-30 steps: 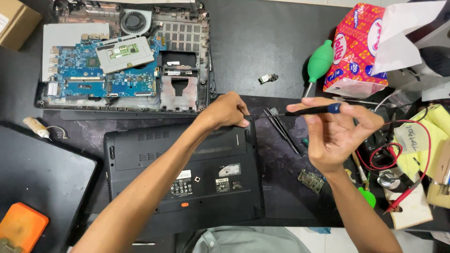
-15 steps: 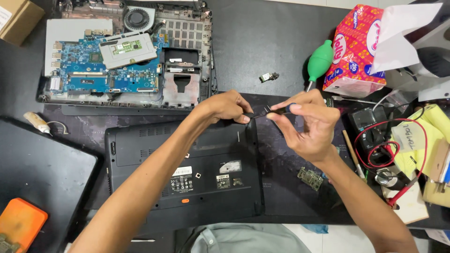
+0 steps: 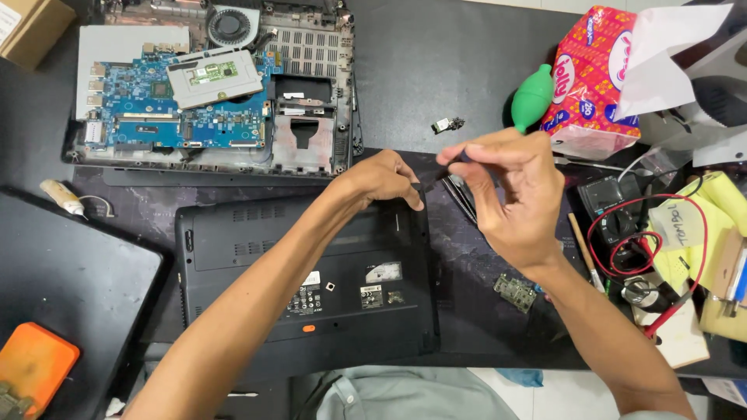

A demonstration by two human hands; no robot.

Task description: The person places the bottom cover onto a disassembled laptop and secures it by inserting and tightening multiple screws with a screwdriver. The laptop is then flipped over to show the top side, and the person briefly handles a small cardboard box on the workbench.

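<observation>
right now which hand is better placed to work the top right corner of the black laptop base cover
Left. The left hand already rests its fingers on that corner of the black plastic laptop base cover, while the right hand hovers beside it pinching a thin dark tool.
</observation>
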